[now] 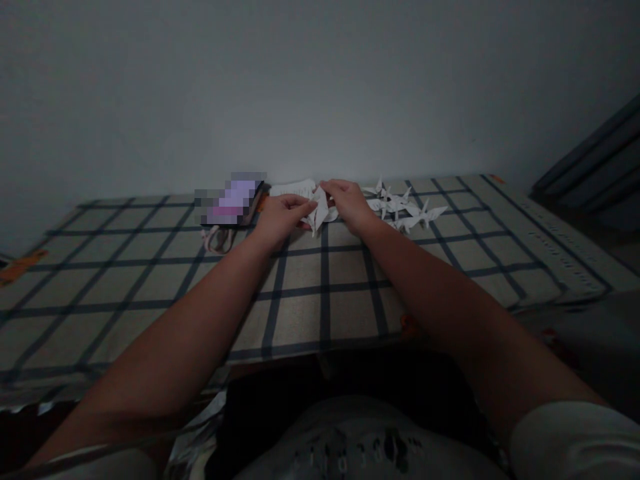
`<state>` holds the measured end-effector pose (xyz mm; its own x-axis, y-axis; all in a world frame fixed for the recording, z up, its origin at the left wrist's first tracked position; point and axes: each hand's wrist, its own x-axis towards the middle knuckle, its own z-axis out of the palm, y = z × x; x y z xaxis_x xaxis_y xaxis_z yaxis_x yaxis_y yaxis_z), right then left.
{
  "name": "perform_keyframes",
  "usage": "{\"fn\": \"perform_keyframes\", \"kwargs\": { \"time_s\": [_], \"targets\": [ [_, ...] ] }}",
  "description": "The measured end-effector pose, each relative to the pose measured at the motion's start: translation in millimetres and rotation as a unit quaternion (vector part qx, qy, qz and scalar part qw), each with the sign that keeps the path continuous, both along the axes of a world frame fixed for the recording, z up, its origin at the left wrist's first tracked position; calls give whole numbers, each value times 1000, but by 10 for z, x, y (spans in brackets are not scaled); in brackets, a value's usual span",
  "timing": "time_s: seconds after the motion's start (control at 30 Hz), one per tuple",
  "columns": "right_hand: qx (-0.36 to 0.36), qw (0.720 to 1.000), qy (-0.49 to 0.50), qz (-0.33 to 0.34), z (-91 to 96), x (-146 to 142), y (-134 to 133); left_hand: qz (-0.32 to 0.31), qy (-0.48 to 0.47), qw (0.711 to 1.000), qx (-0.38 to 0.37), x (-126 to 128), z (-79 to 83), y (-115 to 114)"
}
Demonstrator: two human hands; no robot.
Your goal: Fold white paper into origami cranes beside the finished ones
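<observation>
Both my arms reach far forward over a checked cloth (310, 280). My left hand (280, 217) and my right hand (347, 203) pinch a small folded white paper piece (319, 212) between them, fingers closed on its edges. Just behind the hands lies a flat white sheet of paper (293, 189). To the right of my right hand a cluster of several finished white paper cranes (403, 207) rests on the cloth.
A phone-like object with a lit purple screen (233, 200) lies left of my hands, with a looped cord (217, 239) beside it. A plain wall rises right behind the cloth. A dark slanted object (595, 173) stands at far right.
</observation>
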<state>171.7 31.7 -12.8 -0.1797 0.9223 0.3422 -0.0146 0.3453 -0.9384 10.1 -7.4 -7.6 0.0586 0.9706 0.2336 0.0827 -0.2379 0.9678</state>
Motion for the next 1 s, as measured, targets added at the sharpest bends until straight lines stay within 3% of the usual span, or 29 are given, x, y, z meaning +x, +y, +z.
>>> {"fn": "perform_keyframes", "kwargs": {
  "time_s": [0.43,0.67,0.83,1.0],
  "targets": [
    [8,999,-22,-30,103,26,-57,8,-11,1000,-4,21,-15,-5],
    [-6,998,-20,55,50,-12,-76,67,-28,995,64,-15,-39,36],
    [-47,993,-9,112,4,-23,-77,53,-17,995,81,-38,-80,106],
    [-64,990,24,121,10,-20,-74,34,-17,997,73,-52,-114,149]
  ]
}}
